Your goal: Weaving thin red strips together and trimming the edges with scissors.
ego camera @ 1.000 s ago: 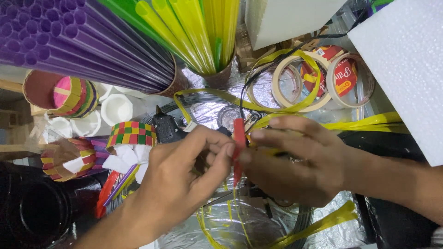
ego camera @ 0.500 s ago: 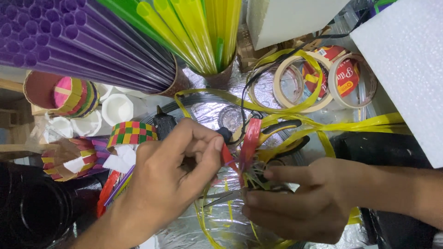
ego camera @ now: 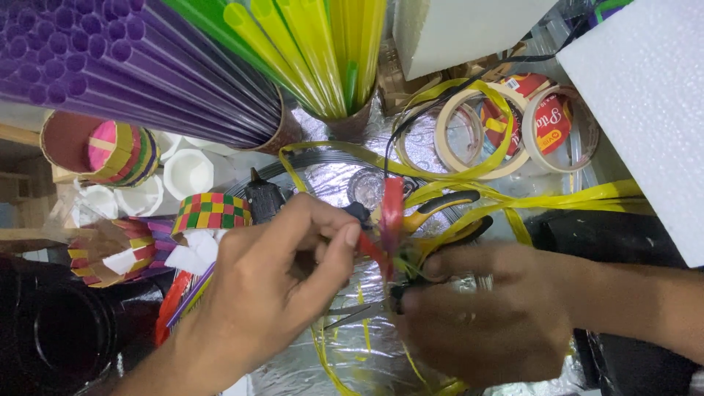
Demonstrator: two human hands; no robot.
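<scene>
My left hand [ego camera: 271, 286] pinches the end of a red plastic strip [ego camera: 389, 216] between thumb and forefinger. The strip loops up and bends over between both hands. My right hand [ego camera: 484, 315] grips a small bundle of red, green and yellow strips [ego camera: 405, 264] just below that loop, fingers curled tight around it. Thin yellow strips [ego camera: 345, 356] trail down from the bundle over the silver foil sheet [ego camera: 367, 367]. Yellow-and-black scissors [ego camera: 447, 209] lie just behind my right hand.
Purple tubes [ego camera: 110, 66] and yellow-green tubes [ego camera: 315, 51] stand in cups at the back. Tape rolls [ego camera: 513, 125] lie back right beside white foam blocks [ego camera: 645, 110]. Woven coloured baskets [ego camera: 213, 213] and white cups [ego camera: 189, 172] sit left. Long yellow ribbon [ego camera: 572, 198] crosses the table.
My right hand has dropped lower and turned palm down under the bundle. The red strip now arches up in a loop, and my left hand has closed in on its end.
</scene>
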